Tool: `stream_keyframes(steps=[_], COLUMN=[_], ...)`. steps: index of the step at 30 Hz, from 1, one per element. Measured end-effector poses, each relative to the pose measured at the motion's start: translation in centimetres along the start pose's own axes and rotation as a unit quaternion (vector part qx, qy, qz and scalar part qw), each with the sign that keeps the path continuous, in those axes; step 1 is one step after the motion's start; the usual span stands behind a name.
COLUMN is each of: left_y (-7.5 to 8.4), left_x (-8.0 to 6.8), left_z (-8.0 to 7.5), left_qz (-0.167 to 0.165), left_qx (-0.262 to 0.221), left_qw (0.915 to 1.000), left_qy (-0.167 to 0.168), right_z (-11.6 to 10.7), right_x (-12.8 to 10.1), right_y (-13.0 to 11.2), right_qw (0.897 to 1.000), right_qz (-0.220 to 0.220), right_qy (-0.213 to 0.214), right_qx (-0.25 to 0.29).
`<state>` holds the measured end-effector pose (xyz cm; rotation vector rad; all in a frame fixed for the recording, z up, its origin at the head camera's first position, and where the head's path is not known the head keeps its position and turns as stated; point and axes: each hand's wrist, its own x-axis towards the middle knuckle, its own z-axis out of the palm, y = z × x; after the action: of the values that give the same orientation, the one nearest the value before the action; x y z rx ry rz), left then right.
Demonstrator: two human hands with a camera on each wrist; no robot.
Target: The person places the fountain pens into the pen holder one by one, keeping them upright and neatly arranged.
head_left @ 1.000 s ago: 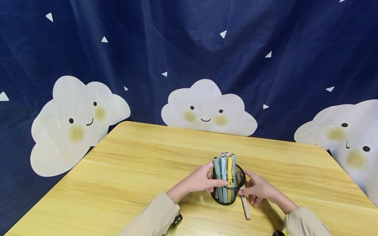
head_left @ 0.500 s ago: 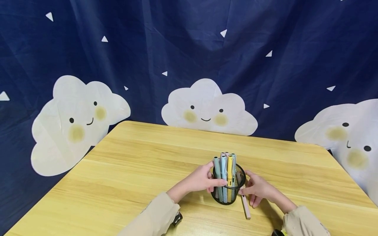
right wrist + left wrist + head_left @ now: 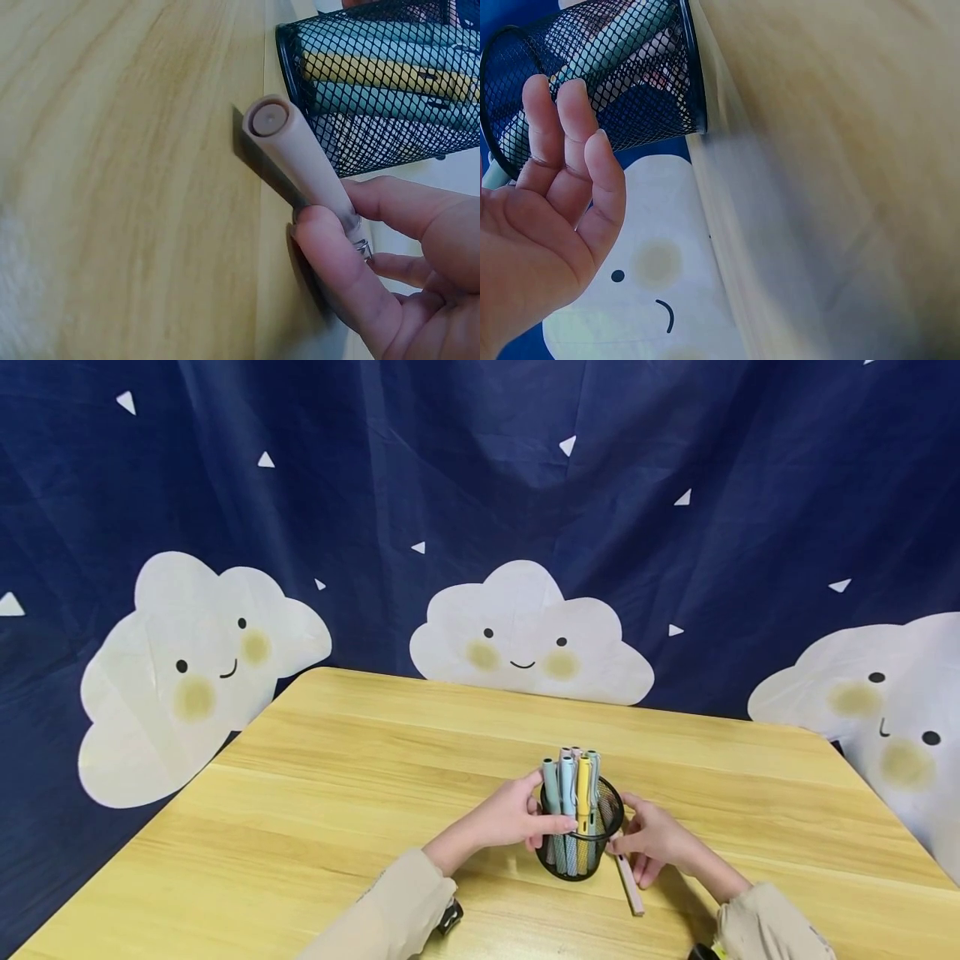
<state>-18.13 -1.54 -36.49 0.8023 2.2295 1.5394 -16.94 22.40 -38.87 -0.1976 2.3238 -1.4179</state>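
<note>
A black mesh pen cup (image 3: 613, 804) stands upright on the table, holding several pens in teal, light blue, yellow and pink. My left hand (image 3: 513, 817) grips it near the rim from the left, thumb across the front. In the left wrist view, three fingers (image 3: 547, 142) of that hand lie along the mesh wall. Just right of the cup, my right hand (image 3: 660, 839) pinches a pale pink pen (image 3: 628, 887) between thumb and fingers. The right wrist view shows the round end of the pink pen (image 3: 315, 169) toward the camera, close over the tabletop.
The light wooden table (image 3: 360, 760) reaches back to a dark blue curtain (image 3: 480, 468) printed with smiling clouds and white triangles. A dark wrist device (image 3: 450, 917) sits under the left sleeve; another shows at the right sleeve (image 3: 772, 922).
The near end of the pink pen has swung slightly to the right in my right hand. The left hand and the pen cup have stayed in place.
</note>
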Motion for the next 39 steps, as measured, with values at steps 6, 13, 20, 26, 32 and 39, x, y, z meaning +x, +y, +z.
stream_keyframes(steps=[6, 13, 20, 26, 32, 39], left_y=[0.8, 2.2, 2.7, 2.5, 0.2, -0.7], left_x=[-0.4, -1.2, -1.5, -1.4, -0.2, 0.2], left_z=[0.1, 0.0, -0.2, -0.2, 0.2, 0.2], left_qz=[-0.001, -0.001, 0.002, 0.005, 0.002, 0.005], left_qx=[0.0, 0.004, 0.003, 0.003, 0.007, 0.003], left_qw=[1.0, 1.0, 1.0, 1.0, 1.0, 1.0], left_qy=[0.003, 0.006, 0.006, 0.004, 0.006, 0.002], right_z=[0.0, 0.1, 0.0, -0.1, -0.2, -0.7], right_x=[0.0, 0.0, 0.0, -0.1, -0.3, -0.7], right_y=[0.1, 0.0, 0.1, 0.2, 0.2, 0.1], right_qw=[1.0, 1.0, 1.0, 1.0, 1.0, 1.0], right_qz=[-0.002, 0.003, 0.001, -0.005, -0.01, -0.022], right_qy=[0.002, 0.004, 0.0, -0.005, 0.004, 0.008], right_qx=[-0.002, 0.001, 0.004, 0.006, -0.003, -0.007])
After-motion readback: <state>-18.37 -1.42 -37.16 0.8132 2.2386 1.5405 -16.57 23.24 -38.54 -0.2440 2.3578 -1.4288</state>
